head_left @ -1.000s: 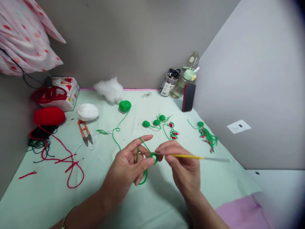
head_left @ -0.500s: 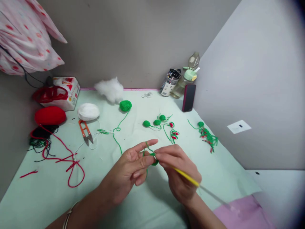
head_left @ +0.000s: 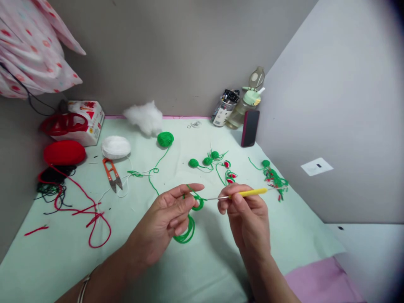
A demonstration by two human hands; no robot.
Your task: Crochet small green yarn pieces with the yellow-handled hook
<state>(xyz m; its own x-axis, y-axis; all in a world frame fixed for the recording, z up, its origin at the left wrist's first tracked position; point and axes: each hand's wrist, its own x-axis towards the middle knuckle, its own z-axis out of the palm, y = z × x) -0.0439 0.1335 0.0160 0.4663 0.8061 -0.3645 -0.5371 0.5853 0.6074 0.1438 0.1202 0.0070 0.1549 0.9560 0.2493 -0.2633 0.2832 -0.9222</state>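
My left hand pinches a small green crochet ring between thumb and fingers, its index finger stretched out with green yarn running over it. Below that hand hang loose loops of green yarn. A crochet hook with a yellow handle lies in the grip of my right hand. Its metal shaft points left, and the tip meets the green yarn at the ring's right side. From a green yarn ball a strand trails down toward my left hand.
Orange thread snips, a white yarn ball and a red yarn ball lie at left. Behind are white stuffing, a pen cup, a bottle and a phone. Green crocheted balls lie mid-table.
My right hand has moved away from the left, and the hook has swung from slanting downward to nearly level. The ring and the hanging yarn loops now show more fully.
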